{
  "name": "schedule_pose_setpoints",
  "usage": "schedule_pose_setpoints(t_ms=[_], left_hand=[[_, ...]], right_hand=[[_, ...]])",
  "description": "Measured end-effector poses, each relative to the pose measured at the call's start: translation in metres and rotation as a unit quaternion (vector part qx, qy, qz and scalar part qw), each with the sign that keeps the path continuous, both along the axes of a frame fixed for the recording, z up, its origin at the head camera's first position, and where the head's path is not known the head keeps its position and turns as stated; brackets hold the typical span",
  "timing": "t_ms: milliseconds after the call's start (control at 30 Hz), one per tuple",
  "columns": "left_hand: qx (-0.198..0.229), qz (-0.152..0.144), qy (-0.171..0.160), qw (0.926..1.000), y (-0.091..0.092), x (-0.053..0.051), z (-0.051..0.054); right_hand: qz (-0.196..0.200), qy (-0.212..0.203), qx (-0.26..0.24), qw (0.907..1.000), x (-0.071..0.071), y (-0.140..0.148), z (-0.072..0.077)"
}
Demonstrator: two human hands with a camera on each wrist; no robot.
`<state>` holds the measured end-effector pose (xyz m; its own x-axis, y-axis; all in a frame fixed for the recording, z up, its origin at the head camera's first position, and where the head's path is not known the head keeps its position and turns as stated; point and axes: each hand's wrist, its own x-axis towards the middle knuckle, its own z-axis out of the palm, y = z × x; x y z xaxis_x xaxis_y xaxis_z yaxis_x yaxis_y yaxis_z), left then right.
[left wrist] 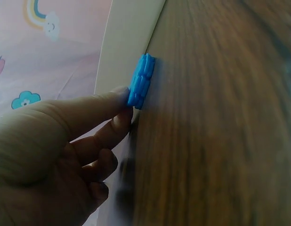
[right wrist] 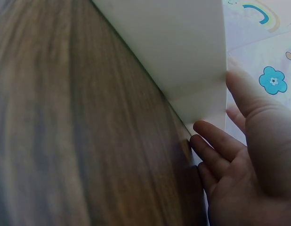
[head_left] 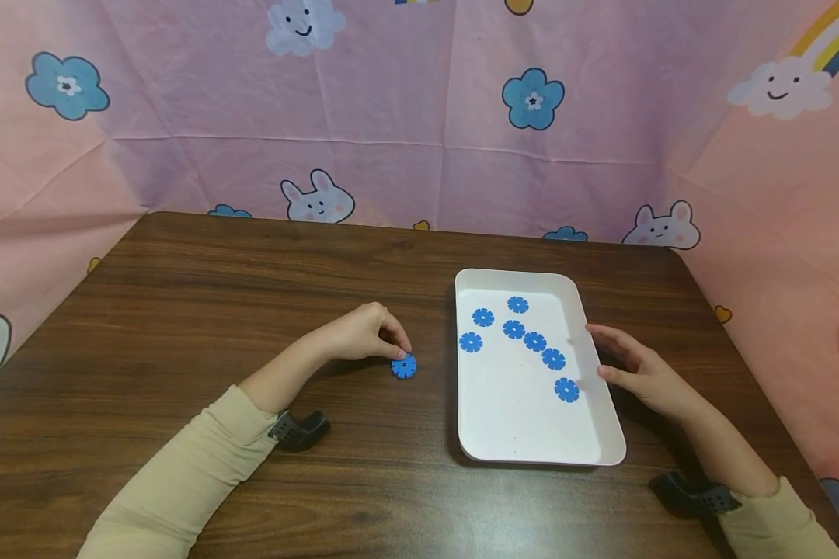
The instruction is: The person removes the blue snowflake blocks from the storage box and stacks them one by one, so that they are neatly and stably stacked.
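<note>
Pinching a blue notched disc, perhaps doubled, by its edge: left hand, thumb and fingertip, left of the white tray; contact with the wood-grain table unclear. Right hand: fingers parted, at the tray's right side. Seven similar discs: flat inside. Possible faults: disc slipping, from the slim edge hold; tray sliding, from a hard right-hand push

Blue disc part-hidden by L fingers; sleeves cropped btm

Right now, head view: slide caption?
Left hand pinches notched blue piece; right hand touches white tray of seven blue discs.
</note>
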<state>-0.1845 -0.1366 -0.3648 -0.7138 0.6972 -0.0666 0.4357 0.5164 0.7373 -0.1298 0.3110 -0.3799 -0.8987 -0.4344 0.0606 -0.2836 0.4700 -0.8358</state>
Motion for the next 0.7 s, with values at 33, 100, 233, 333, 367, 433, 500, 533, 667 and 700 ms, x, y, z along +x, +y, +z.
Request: schedule_pose_setpoints(t_ms=[33,100,233,333,367,433,500,533,667,700], left_hand=[[0.000,0.000,-0.001,1.0000,0.0000,0.0001,0.0003],[-0.001,0.000,-0.004,1.0000,0.0000,0.0002,0.0008],[-0.001,0.002,-0.008,1.0000,0.0001,0.0006,0.0019],[-0.002,0.003,-0.009,1.0000,0.0002,0.0007,0.0021],[-0.002,0.004,-0.009,1.0000,0.0001,0.0006,0.0021],[-0.002,0.002,-0.006,1.0000,0.0000,0.0001,0.0016],[0.001,0.000,-0.001,1.0000,-0.0004,-0.0005,0.0018],[0.003,-0.001,0.003,1.0000,-0.0008,-0.0009,0.0021],[0.007,0.006,0.015,0.9998,-0.0010,-0.0021,0.0052],[0.007,0.010,0.019,0.9997,-0.0008,-0.0022,0.0068]], right_hand=[[0.000,-0.002,0.000,1.0000,0.0000,0.0000,0.0001],[0.000,-0.003,0.000,1.0000,0.0000,-0.0002,0.0001],[0.000,-0.004,0.000,1.0000,0.0001,-0.0003,0.0002],[0.000,-0.002,0.001,1.0000,0.0001,-0.0002,0.0002],[0.000,-0.002,0.001,1.0000,0.0001,-0.0002,0.0003],[0.000,-0.001,0.002,1.0000,0.0002,-0.0002,0.0004],[0.000,0.000,0.002,1.0000,0.0003,-0.0004,0.0007],[0.000,0.000,0.002,1.0000,0.0004,-0.0004,0.0008],[0.000,0.001,0.002,1.0000,0.0008,-0.0008,0.0015],[0.000,0.001,0.002,1.0000,0.0008,-0.0009,0.0017]])
